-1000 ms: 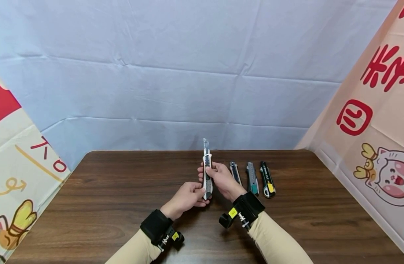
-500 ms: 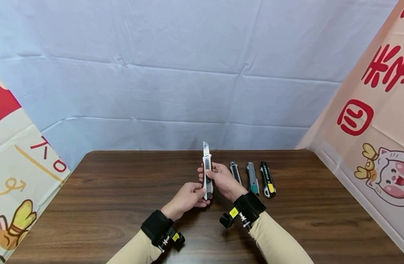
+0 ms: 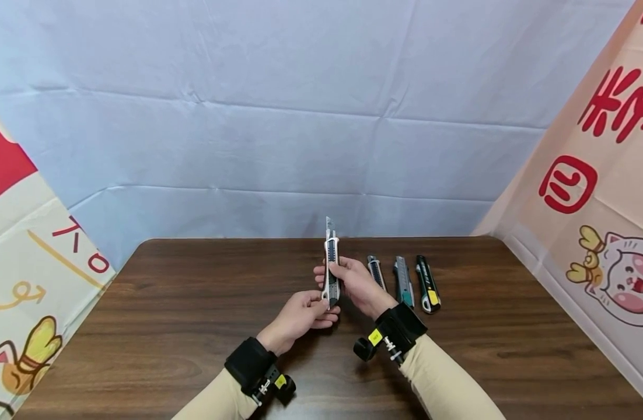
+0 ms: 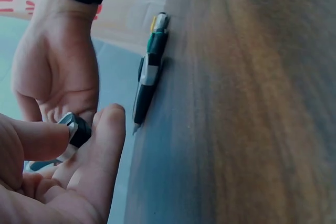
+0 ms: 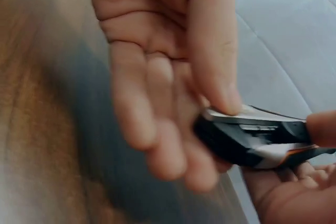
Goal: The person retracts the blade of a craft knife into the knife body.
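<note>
Both hands hold a silver-and-black utility knife (image 3: 331,252) over the middle of the table, its blade out and pointing away. My left hand (image 3: 299,318) pinches its near end between thumb and fingers. Higher up, my right hand (image 3: 359,284) grips the body, thumb on the dark front and fingers behind. In the right wrist view, the thumb presses the knife's (image 5: 252,140) side. The left wrist view shows only the knife's end (image 4: 79,131) beyond the left thumb. To the right lie a dark-and-silver cutter (image 3: 375,272), a grey-and-teal cutter (image 3: 403,281) and a black-and-yellow cutter (image 3: 428,286).
The three cutters lie side by side on the brown wooden table (image 3: 195,291), close to the right hand and wrist. A pale blue cloth (image 3: 279,134) hangs behind the table. Printed banners (image 3: 589,262) flank it on both sides.
The knife's blade tip dips slightly, then rises again. Both hands keep their hold on it. The head view has shifted a little, and the three cutters lie as before.
</note>
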### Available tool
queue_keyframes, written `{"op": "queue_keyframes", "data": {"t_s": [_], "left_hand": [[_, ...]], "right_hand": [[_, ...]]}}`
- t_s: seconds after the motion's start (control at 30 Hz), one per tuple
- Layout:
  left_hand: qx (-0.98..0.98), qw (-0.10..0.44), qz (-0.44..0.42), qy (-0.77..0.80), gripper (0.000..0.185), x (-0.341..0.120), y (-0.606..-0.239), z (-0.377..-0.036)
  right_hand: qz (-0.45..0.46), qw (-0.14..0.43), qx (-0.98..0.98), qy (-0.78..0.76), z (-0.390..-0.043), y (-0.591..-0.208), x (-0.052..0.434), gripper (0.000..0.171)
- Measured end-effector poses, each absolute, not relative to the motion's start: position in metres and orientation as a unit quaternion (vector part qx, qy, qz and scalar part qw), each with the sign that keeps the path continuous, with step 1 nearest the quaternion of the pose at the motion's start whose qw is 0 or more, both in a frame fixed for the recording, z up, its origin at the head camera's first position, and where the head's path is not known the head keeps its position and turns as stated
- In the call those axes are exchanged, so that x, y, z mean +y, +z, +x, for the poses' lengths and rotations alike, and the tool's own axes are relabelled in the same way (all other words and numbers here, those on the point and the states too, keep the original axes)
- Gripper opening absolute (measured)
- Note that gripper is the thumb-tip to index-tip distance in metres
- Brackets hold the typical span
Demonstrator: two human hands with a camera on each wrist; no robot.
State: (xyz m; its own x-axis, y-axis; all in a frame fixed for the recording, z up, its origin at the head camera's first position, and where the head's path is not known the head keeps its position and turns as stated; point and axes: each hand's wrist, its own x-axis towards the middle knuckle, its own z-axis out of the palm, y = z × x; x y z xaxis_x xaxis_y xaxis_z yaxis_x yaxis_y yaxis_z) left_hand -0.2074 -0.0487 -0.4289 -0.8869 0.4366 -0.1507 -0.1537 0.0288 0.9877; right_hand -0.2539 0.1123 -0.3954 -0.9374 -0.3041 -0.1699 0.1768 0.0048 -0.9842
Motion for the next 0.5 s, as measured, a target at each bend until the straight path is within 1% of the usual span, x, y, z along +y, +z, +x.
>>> {"op": "queue_keyframes", "data": {"t_s": [0.1, 0.27, 0.5], "left_hand": [[0.683, 0.212, 0.098, 0.692, 0.036, -0.0479, -0.4288, -0.2088], [0.687, 0.214, 0.089, 0.689, 0.035, -0.0473, -0.4298, -0.2097], [0.692, 0.215, 0.094, 0.683, 0.035, -0.0456, -0.43, -0.2102]], "right_hand": [[-0.029, 0.167, 0.685, -0.709, -0.2507, -0.3969, 0.1107, 0.038], [-0.012, 0.141, 0.686, -0.714, -0.2488, -0.3998, 0.1075, 0.037], [-0.014, 0.131, 0.689, -0.712, -0.2494, -0.4022, 0.1067, 0.037]]}}
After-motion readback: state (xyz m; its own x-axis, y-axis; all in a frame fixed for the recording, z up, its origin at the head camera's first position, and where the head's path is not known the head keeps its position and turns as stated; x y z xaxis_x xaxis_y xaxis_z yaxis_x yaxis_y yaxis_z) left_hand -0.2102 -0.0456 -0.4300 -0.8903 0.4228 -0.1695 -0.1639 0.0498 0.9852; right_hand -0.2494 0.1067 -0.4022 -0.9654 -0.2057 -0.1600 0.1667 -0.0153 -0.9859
